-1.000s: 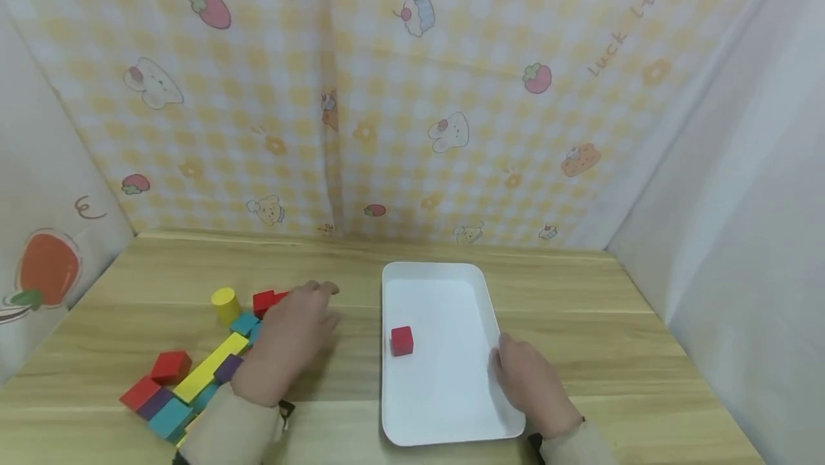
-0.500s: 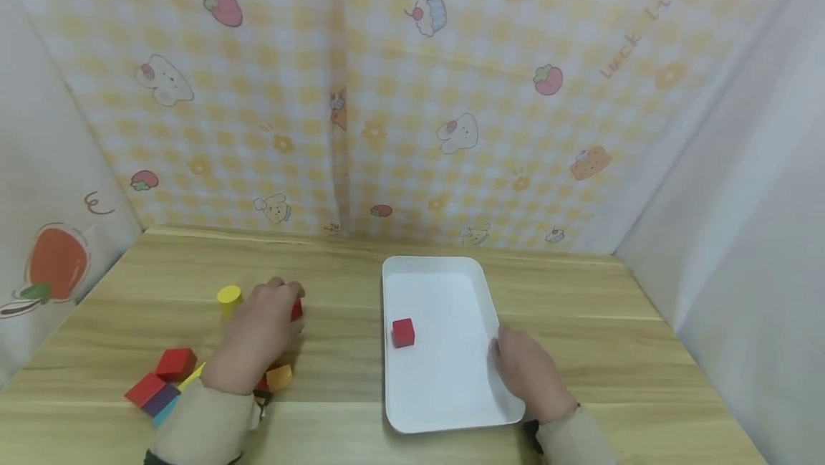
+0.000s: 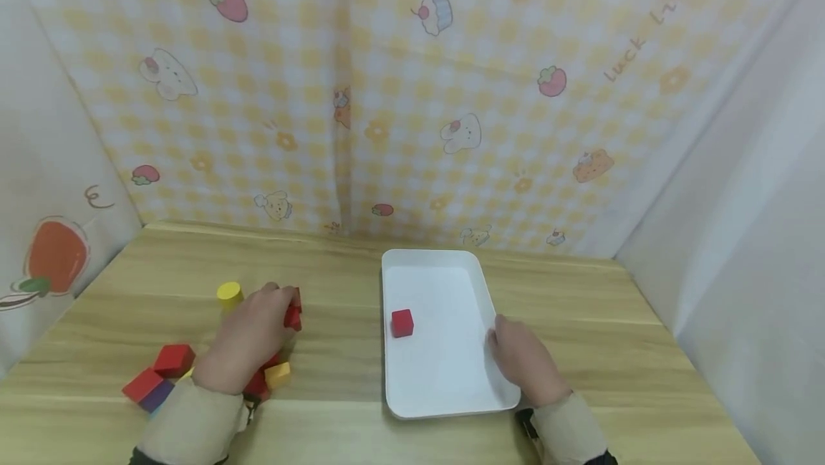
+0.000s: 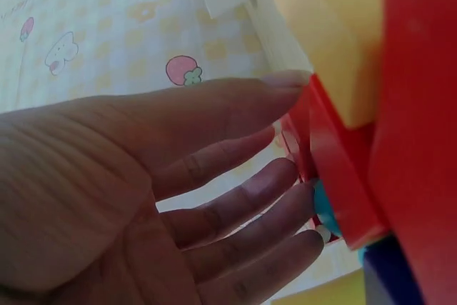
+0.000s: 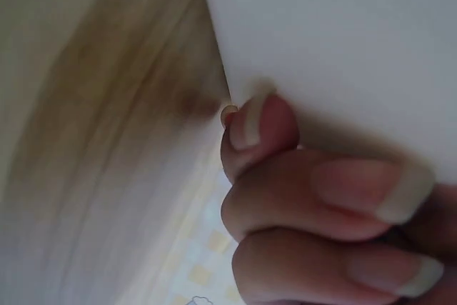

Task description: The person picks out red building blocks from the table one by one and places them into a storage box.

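Observation:
My left hand [image 3: 248, 336] is at the block pile on the left, its thumb and fingertips closed about a red block [image 3: 293, 319]. A second red block shows just behind it. In the left wrist view the thumb of the left hand [image 4: 164, 176] meets the edge of red blocks [image 4: 343, 169], with the other fingertips just below. My right hand [image 3: 525, 357] grips the right rim of the white tray [image 3: 445, 386]. Its curled fingers [image 5: 307, 191] press on the tray's wall in the right wrist view. Inside the tray, near its left side, sits a red cube [image 3: 402, 323].
A yellow cylinder [image 3: 229, 294] stands behind the left hand. Red blocks [image 3: 174, 360], a purple block [image 3: 156, 396] and an orange block [image 3: 278, 375] lie around the left forearm, which hides part of the pile. A patterned curtain [image 3: 399, 128] hangs behind the wooden table [image 3: 580, 307].
My left hand has moved left onto the red blocks and taken hold of one. The right hand keeps its grip on the tray, and the head view has shifted slightly.

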### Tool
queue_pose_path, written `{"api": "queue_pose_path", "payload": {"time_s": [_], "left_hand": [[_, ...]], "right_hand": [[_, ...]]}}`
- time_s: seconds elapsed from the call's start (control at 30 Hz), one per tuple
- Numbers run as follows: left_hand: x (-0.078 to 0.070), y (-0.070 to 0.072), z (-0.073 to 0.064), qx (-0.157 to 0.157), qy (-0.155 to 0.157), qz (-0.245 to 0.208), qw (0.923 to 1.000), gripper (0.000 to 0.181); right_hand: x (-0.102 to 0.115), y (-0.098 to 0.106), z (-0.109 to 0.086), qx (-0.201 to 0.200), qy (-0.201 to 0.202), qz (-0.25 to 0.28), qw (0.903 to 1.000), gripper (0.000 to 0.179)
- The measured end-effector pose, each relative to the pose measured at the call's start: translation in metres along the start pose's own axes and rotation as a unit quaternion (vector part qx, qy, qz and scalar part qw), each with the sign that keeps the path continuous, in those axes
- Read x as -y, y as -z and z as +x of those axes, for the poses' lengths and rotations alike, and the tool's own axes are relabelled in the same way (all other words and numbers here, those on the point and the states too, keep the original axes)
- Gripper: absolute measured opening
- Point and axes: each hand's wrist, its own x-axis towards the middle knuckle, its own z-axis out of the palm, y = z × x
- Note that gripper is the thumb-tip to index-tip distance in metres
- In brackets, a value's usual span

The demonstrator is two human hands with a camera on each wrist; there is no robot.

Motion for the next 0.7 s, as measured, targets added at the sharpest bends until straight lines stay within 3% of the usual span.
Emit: {"api": "queue_pose_path", "payload": {"time_s": [0.37,0.5,0.57,0.7], "left_hand": [[0.004,-0.003,0.008,0.049,0.016,-0.031,0.9982,0.019],[0.006,-0.007,0.012,0.065,0.026,-0.038,0.9968,0.032],[0.007,-0.008,0.014,0.067,0.028,-0.036,0.9967,0.040],[0.008,-0.010,0.017,0.066,0.027,-0.034,0.9969,0.034]], "right_hand": [[-0.003,-0.001,0.015,-0.006,0.004,-0.017,0.9998,0.018],[-0.003,-0.001,0.020,-0.011,0.008,-0.013,0.9998,0.019],[-0.002,0.000,0.021,-0.009,0.002,-0.009,0.9999,0.020],[-0.002,-0.001,0.024,-0.009,-0.003,-0.005,0.9999,0.022]]}}
